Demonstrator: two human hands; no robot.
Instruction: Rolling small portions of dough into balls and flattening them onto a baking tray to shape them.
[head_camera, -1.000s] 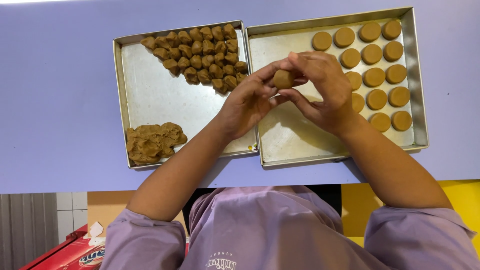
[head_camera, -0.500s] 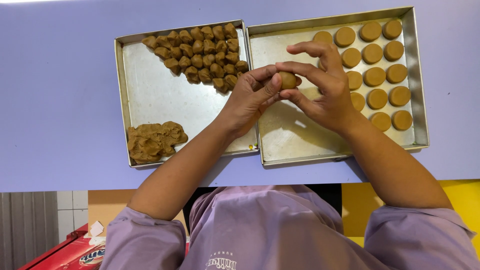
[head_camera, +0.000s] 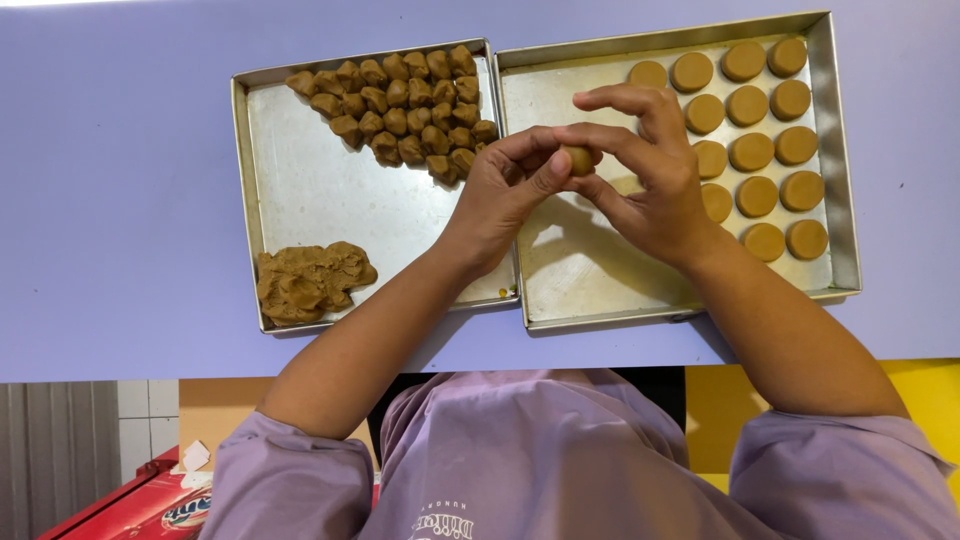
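My left hand (head_camera: 505, 190) and my right hand (head_camera: 650, 175) meet over the seam between two square metal trays, and both pinch one small brown dough ball (head_camera: 578, 159) between their fingertips. The left tray (head_camera: 300, 200) holds several rough dough pieces (head_camera: 400, 105) packed at its far side and a dough lump (head_camera: 310, 282) in its near left corner. In the right tray (head_camera: 580, 270), several round flattened dough discs (head_camera: 760, 140) lie in rows along the far and right side.
Both trays rest on a lilac table (head_camera: 110, 200). Its near edge runs just below the trays. Below it appear my lilac shirt (head_camera: 560, 470), a red box (head_camera: 140, 505) at lower left and a yellow surface (head_camera: 930, 400) at lower right.
Both hands have shifted slightly, turning the dough ball between the fingertips. My right hand's fingers, spread half a second ago, have closed back round the ball.
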